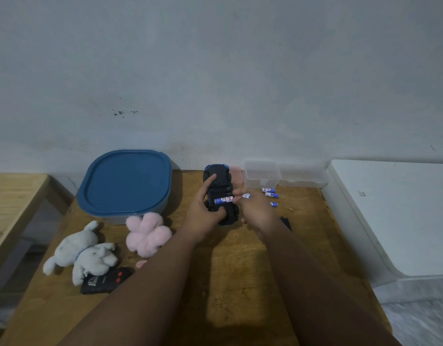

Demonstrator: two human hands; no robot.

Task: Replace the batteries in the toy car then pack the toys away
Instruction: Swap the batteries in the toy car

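Note:
A dark blue toy car [219, 189] lies upside down on the wooden table [230, 283], its battery bay open. My left hand [205, 211] grips the car's body, index finger stretched along the underside. One blue-and-white battery [223, 200] sits in the bay. My right hand [255, 211] pinches a second battery [245, 196] at the bay's right edge. Three loose batteries [271, 195] lie on the table to the right. A white plush rabbit [84, 253] and a pink plush [148, 233] lie at the left, with a black remote [105, 280] below them.
A container with a blue lid [126, 182] stands at the back left. Two clear plastic boxes [262, 174] and a pink block [235, 174] sit against the wall. A small black cover piece [286, 222] lies behind my right wrist. A white appliance [395, 216] borders the table's right side.

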